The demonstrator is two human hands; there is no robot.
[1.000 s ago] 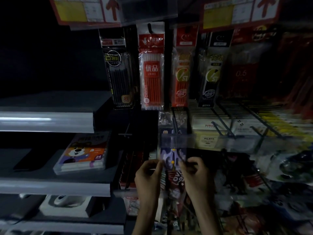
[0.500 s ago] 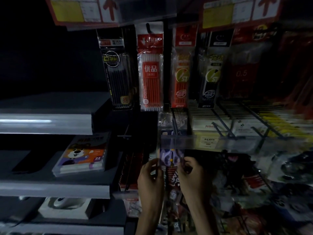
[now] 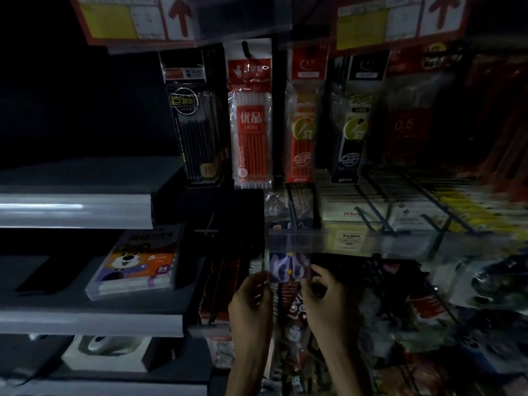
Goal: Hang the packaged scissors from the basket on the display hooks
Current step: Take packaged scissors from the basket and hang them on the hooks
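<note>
Much of the scene is lost in darkness, and the right side of the rack smears into blur. The packaged scissors (image 3: 289, 271) sit at centre, just under a clear price strip (image 3: 297, 241). The strip crosses in front of the pack's top, so its hanging hole cannot be made out. Only the purple handles and a yellow pivot show plainly. A dark display hook (image 3: 293, 208) runs out toward the strip directly above, but whether the pack is threaded on it cannot be told.

The left hand (image 3: 251, 300) and right hand (image 3: 328, 294) come up from the bottom edge, forearms cut off. Each grip is closed narrowly on the pack, fingertips pinching its lower left and right edges. The left fingers are blurred.

Higher up hang refill packs:
- a black refill pack (image 3: 197, 118) marked "8"
- a red-and-white pack (image 3: 251, 121) printed "优品"
- an orange pack (image 3: 304, 130) and a dark pack (image 3: 354, 130), each with a round badge that looks like "ST"
- a dim red pack (image 3: 404, 124) reading "0.5"

A left sign (image 3: 134, 18) and a right sign (image 3: 400, 18), each yellow with a red arrow, are cut off by the top edge. Their text is too small to read. On the grey shelf (image 3: 85, 312) at left lies a flat box (image 3: 137, 264) with a cartoon dog and "24".
</note>
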